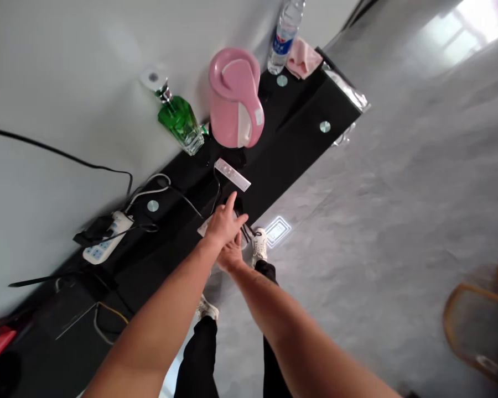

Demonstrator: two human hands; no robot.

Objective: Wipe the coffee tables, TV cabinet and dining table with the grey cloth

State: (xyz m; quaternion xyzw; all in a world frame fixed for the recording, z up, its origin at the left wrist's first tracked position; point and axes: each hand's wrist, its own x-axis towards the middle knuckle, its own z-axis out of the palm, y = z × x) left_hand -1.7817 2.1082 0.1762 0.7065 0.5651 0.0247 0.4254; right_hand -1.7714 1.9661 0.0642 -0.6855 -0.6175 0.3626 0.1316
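Fingers (231, 201) of left hand (224, 224) loosely spread, perhaps against dark cable (246, 228).

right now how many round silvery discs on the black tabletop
3 visible: one disc beside the clear plastic bottle, one disc near the tabletop's front edge, one disc near the white power strip. Others may be hidden.

No text can be read clearly; the water bottle's (289, 25) blue label (281, 45) carries small, illegible white characters.
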